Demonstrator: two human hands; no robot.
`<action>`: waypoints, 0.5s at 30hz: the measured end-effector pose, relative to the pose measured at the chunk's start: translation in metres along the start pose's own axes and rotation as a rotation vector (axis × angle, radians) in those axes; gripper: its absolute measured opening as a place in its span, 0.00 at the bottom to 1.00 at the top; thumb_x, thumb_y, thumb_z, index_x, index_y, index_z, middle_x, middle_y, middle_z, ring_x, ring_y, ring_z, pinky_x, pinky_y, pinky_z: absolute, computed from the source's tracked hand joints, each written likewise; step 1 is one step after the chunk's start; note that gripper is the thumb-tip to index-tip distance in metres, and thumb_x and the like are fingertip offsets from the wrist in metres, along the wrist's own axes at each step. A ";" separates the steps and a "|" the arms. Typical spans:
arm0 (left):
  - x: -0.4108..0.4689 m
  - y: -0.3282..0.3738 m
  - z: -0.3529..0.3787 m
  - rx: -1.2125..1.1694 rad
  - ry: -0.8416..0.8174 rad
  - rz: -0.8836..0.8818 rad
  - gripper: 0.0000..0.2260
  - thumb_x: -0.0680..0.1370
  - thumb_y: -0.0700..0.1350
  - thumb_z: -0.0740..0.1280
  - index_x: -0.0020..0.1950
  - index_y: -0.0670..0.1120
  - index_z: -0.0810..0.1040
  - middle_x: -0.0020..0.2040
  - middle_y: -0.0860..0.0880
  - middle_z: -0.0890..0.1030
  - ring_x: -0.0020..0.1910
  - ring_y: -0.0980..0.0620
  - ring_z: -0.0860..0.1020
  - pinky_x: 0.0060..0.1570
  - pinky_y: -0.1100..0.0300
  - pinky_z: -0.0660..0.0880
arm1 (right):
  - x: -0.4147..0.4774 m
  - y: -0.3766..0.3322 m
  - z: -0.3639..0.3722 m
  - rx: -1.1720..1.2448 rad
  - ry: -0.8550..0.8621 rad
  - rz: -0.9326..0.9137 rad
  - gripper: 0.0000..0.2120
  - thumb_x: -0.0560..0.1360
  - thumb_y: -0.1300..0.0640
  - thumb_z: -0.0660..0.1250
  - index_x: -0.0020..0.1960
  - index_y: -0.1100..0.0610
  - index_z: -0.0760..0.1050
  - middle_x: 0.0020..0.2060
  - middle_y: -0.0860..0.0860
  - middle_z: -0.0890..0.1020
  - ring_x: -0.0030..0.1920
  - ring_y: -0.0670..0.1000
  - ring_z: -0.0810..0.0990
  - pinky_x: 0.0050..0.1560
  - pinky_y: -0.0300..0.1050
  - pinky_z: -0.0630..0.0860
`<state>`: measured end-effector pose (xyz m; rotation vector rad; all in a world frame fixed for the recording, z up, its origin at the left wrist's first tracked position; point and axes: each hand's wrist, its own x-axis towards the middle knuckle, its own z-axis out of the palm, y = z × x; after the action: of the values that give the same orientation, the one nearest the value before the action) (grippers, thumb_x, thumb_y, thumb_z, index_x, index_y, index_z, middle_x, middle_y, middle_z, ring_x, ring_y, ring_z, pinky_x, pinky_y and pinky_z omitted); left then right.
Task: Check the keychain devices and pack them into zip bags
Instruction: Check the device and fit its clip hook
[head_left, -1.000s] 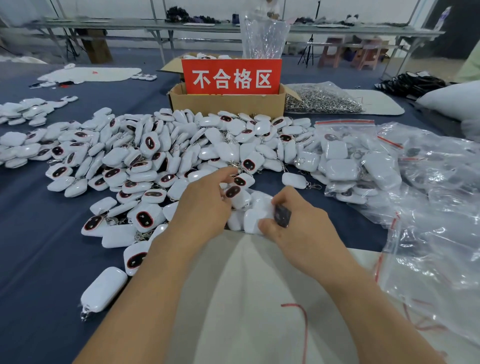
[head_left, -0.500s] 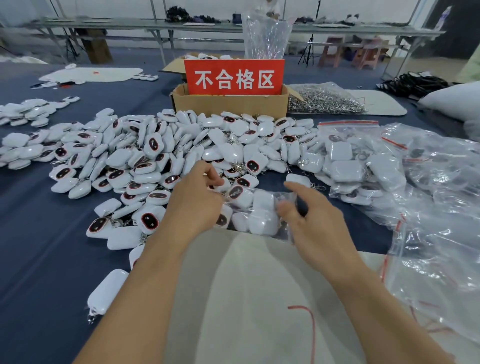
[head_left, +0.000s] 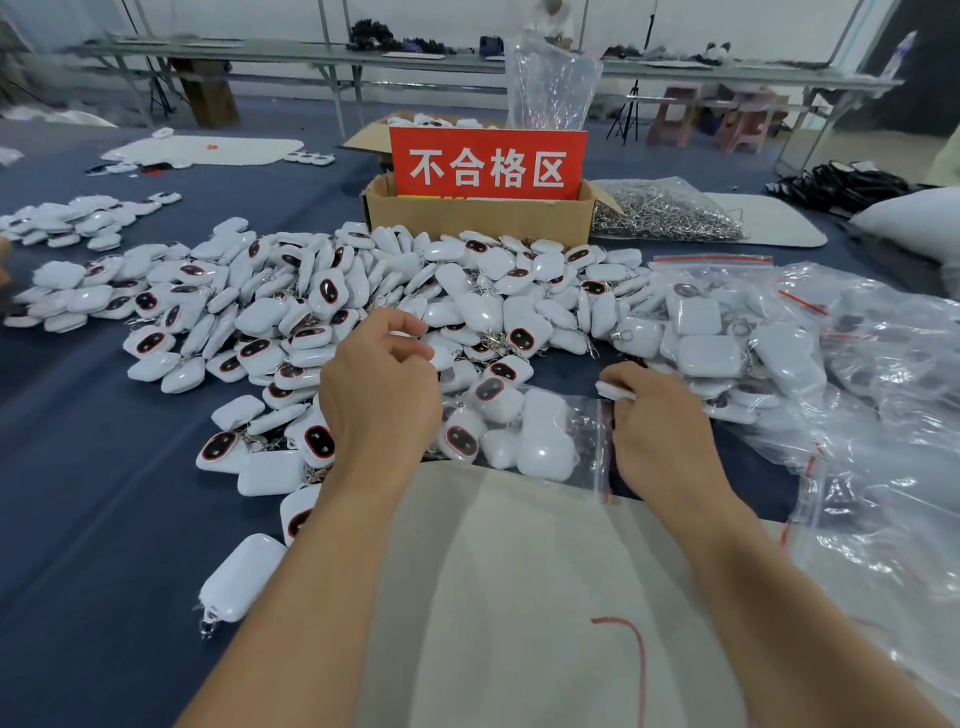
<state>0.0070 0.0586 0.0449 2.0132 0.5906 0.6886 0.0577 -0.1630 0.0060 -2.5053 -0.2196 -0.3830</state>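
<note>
- Pinching the red-lined mouth of the zip bag (head_left: 545, 431), our right hand (head_left: 660, 431) has its grip closed on the plastic just right of the frame's centre. A second ago it was pushing a dark-faced device in, and half a second ago its fingers were spread at the opening.
- We see a small white piece at that thumb, but we cannot tell whether it is a device or a fold of the bag.
- We now have the bag lying flat on the counter (head_left: 78, 493) between our hands, mouth to the right, with several white devices inside and none poking out.
- Our left hand (head_left: 382, 395) covers the bag's left end with fingers curled. We cannot tell whether its grip holds the bag or nothing, though it has drawn back from the pile it was reaching into.
- We judge the filling of this bag done and the sealing step next: the strip wants pressing shut along its whole length.
- We still have the loose keychain devices (head_left: 363, 291) heaped across the middle of the frame, in front of the cardboard box (head_left: 478, 213) with its red sign (head_left: 488, 163).
- Our filled bags (head_left: 727, 338) sit at the right, so much of the packing remains.
</note>
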 end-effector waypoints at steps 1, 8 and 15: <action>-0.001 0.001 0.000 0.008 0.004 0.000 0.18 0.66 0.36 0.58 0.44 0.57 0.78 0.38 0.61 0.84 0.31 0.56 0.77 0.36 0.58 0.73 | -0.006 -0.001 -0.004 0.064 0.054 0.029 0.15 0.78 0.68 0.59 0.53 0.53 0.80 0.41 0.52 0.82 0.44 0.54 0.77 0.44 0.50 0.71; -0.007 0.009 0.000 0.031 0.090 0.009 0.16 0.71 0.36 0.62 0.42 0.58 0.77 0.37 0.61 0.83 0.37 0.59 0.79 0.39 0.61 0.73 | -0.058 -0.009 -0.029 0.896 0.225 0.377 0.12 0.83 0.63 0.60 0.53 0.52 0.80 0.39 0.50 0.85 0.32 0.52 0.83 0.30 0.41 0.77; -0.021 0.012 0.012 0.141 -0.083 0.133 0.17 0.73 0.34 0.60 0.45 0.55 0.82 0.33 0.54 0.83 0.41 0.44 0.81 0.54 0.46 0.77 | -0.049 -0.007 -0.042 1.148 0.105 0.567 0.08 0.80 0.66 0.61 0.51 0.60 0.79 0.40 0.59 0.87 0.30 0.53 0.82 0.28 0.41 0.78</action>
<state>0.0014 0.0317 0.0450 2.2171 0.4706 0.6540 0.0006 -0.1849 0.0277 -1.3195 0.2591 -0.0849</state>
